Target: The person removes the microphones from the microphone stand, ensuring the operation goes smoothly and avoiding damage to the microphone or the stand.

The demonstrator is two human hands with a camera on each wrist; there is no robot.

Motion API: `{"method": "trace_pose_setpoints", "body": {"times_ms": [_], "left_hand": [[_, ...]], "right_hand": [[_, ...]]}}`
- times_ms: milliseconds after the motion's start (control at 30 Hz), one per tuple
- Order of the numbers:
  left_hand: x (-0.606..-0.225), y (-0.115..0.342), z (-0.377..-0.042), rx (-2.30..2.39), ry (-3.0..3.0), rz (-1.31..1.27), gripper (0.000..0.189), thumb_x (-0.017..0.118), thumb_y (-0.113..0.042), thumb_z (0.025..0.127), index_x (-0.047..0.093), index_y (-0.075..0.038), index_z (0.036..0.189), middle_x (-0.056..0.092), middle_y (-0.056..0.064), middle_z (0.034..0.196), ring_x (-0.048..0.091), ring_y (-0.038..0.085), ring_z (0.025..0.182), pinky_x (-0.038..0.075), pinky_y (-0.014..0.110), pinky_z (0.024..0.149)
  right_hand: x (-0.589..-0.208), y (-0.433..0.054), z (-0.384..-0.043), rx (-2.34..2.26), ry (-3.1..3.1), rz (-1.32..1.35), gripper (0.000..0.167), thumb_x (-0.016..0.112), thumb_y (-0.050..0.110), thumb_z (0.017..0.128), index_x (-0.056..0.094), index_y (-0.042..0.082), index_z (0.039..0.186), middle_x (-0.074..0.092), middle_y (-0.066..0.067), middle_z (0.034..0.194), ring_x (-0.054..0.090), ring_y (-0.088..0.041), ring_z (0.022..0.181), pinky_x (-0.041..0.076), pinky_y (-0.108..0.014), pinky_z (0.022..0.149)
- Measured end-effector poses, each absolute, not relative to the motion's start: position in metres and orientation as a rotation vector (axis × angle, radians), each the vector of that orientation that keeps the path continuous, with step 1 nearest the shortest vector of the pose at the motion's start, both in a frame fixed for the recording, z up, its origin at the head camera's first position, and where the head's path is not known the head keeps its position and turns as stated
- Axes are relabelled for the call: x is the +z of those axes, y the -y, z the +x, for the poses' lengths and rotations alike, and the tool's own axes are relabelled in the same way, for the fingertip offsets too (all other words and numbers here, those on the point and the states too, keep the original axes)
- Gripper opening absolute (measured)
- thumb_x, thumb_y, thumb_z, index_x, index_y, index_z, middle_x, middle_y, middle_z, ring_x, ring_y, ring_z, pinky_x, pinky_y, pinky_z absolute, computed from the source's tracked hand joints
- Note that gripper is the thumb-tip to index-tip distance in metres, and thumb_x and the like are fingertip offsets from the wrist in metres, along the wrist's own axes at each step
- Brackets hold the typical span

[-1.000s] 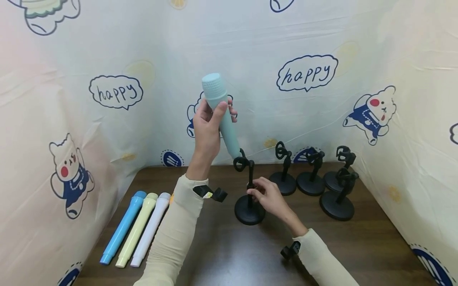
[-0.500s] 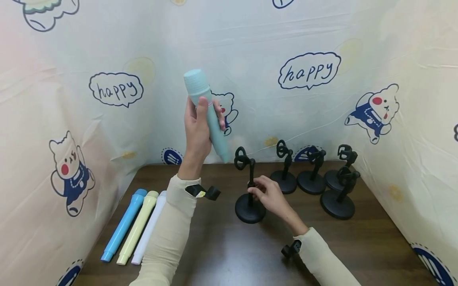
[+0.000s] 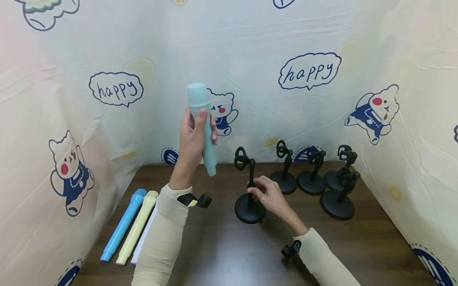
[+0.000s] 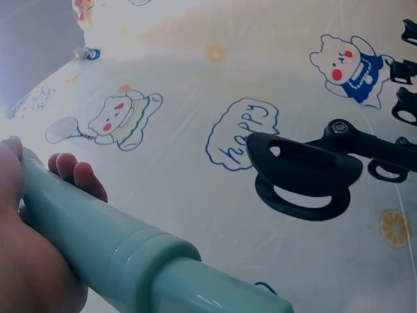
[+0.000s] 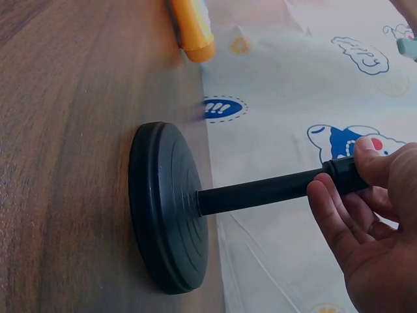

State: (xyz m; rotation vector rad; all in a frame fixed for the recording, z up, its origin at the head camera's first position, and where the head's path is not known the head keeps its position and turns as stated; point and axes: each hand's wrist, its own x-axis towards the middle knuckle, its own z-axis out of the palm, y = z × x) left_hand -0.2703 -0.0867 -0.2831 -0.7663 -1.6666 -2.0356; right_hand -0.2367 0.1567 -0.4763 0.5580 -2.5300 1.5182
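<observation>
My left hand (image 3: 192,137) grips a light teal toy microphone (image 3: 208,147), its ribbed head up and its narrow end pointing down, raised over the back of the table. In the left wrist view the microphone's stepped tail (image 4: 150,261) reaches past the palm, apart from the black ring clip (image 4: 306,173). My right hand (image 3: 270,195) pinches the pole of a black microphone stand (image 3: 249,210) between thumb and fingers. That stand's round base (image 5: 172,208) is on the wooden table, and its clip (image 3: 241,159) holds nothing.
Several more black stands (image 3: 310,183) stand at the back right. Blue (image 3: 123,226), yellow (image 3: 137,228) and white (image 3: 144,234) microphones lie at the left, the white one partly behind the left sleeve. An orange microphone (image 5: 194,32) shows in the right wrist view. A printed cloth surrounds the table (image 3: 229,254).
My left hand has drawn the teal microphone left, away from the stand's clip, then lowered it and turned it more upright. The right hand keeps its hold on the pole.
</observation>
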Motion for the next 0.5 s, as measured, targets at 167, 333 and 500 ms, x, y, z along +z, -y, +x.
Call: {"method": "trace_pose_setpoints", "body": {"times_ms": [167, 333, 500], "left_hand": [[-0.293, 0.097, -0.263, -2.034, 1.725, -0.704, 0.041, 0.056, -0.049, 0.109, 0.049, -0.019, 0.136, 0.061, -0.001, 0.086, 0.059, 0.011, 0.057, 0.055, 0.024, 0.054], [-0.308, 0.108, -0.257, -2.032, 1.815, -0.627, 0.035, 0.053, -0.043, 0.112, 0.049, -0.02, 0.138, 0.061, 0.001, 0.087, 0.058, 0.012, 0.057, 0.054, 0.024, 0.052], [-0.326, 0.119, -0.252, -2.003, 1.932, -0.538, 0.032, 0.053, -0.044, 0.112, 0.05, -0.021, 0.134, 0.061, 0.006, 0.091, 0.06, 0.014, 0.059, 0.057, 0.027, 0.055]], "right_hand": [[-0.478, -0.157, -0.237, 1.523, 2.513, 0.579, 0.026, 0.076, 0.018, 0.1, 0.073, 0.003, 0.12, 0.069, -0.007, 0.101, 0.074, -0.019, 0.077, 0.062, -0.023, 0.067], [-0.479, -0.157, -0.237, 1.529, 2.507, 0.57, 0.027, 0.076, 0.018, 0.1, 0.073, 0.002, 0.121, 0.069, -0.007, 0.101, 0.073, -0.016, 0.077, 0.062, -0.023, 0.067], [-0.479, -0.156, -0.237, 1.528, 2.51, 0.557, 0.026, 0.076, 0.017, 0.1, 0.073, 0.003, 0.121, 0.069, -0.007, 0.1, 0.072, -0.013, 0.076, 0.062, -0.023, 0.067]]}}
